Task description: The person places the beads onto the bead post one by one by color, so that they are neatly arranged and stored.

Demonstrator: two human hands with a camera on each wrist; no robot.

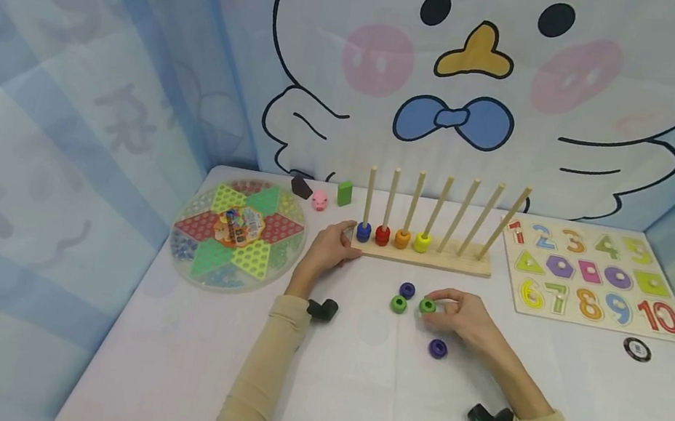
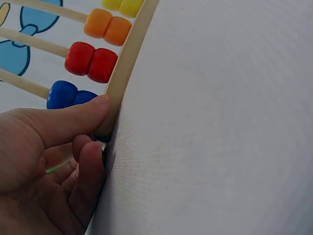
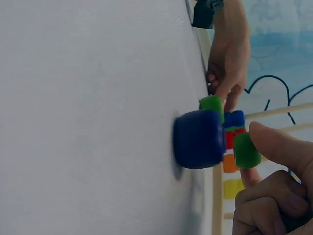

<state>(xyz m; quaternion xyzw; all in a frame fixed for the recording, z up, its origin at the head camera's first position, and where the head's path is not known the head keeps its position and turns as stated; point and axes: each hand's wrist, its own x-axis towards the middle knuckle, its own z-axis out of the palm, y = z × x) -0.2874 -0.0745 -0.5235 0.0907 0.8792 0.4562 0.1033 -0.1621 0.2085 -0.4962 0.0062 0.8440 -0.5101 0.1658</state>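
Observation:
A wooden peg stand (image 1: 423,255) with several upright pegs lies across the table's far middle. Blue beads (image 1: 363,232), red beads (image 2: 91,62), orange beads (image 1: 402,239) and yellow beads (image 1: 421,243) sit in stacks on its left pegs; the pegs to the right are bare. My left hand (image 1: 329,247) grips the stand's left end, thumb along the front edge. Between thumb and finger, my right hand (image 1: 464,319) pinches a green bead (image 3: 247,151). Near it on the table lie another green bead (image 1: 398,304), a purple-blue bead (image 1: 407,290) and a second purple-blue bead (image 1: 438,349).
On the left is a round Chinese checkers board (image 1: 236,264). Behind it stand a dark block (image 1: 301,187), a pink pig figure (image 1: 319,200) and a green block (image 1: 344,193). To the right lie a number puzzle board (image 1: 608,279) and a black round chip (image 1: 637,349).

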